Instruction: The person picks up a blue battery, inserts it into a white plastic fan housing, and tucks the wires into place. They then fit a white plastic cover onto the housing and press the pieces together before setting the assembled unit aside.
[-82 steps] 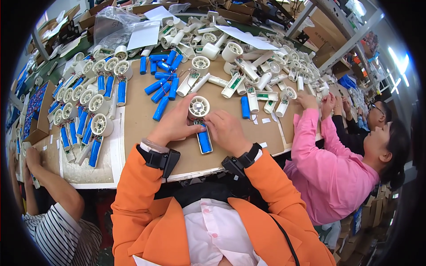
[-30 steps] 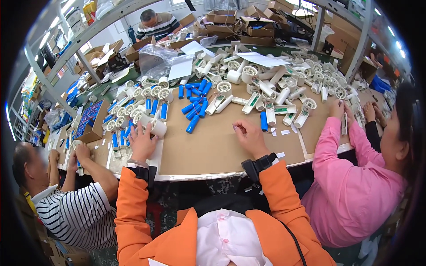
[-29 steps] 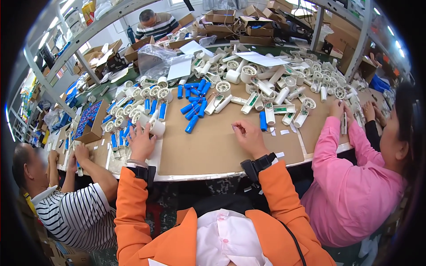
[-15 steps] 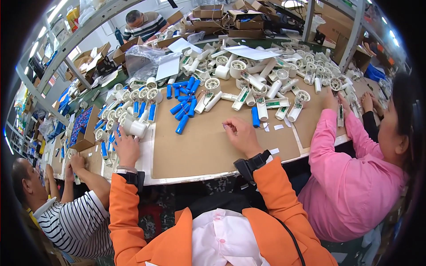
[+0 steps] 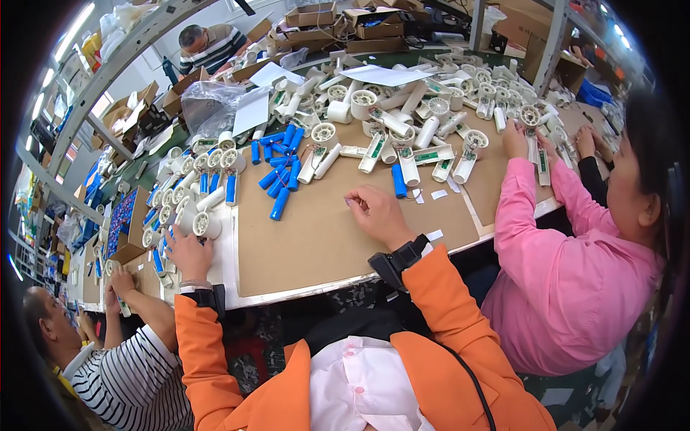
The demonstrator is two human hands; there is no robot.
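Note:
My left hand (image 5: 190, 256) is open, fingers spread, beside a white plastic housing with a round vented end (image 5: 207, 225). It holds nothing that I can see. Around it lie more white housings, several with blue cylindrical batteries (image 5: 231, 189) in or against them. My right hand (image 5: 381, 217) hovers over the brown work mat (image 5: 302, 251) with its fingers curled together. Whatever sits between those fingertips, if anything, is too small to make out. Loose blue batteries (image 5: 279, 204) lie between my hands, and one blue battery (image 5: 399, 181) stands beyond my right hand.
A large heap of white housings (image 5: 438, 108) with green circuit boards covers the table's far side. White paper sheets (image 5: 388, 75) lie on it. A cardboard box of small blue and red parts (image 5: 128, 219) stands left. Co-workers sit on both sides, a pink sleeve (image 5: 528, 201) on the right.
The round end of the housing by my left hand now faces me, and the hand sits slightly nearer the table edge. My right hand stays curled. The whole view has shifted a little.

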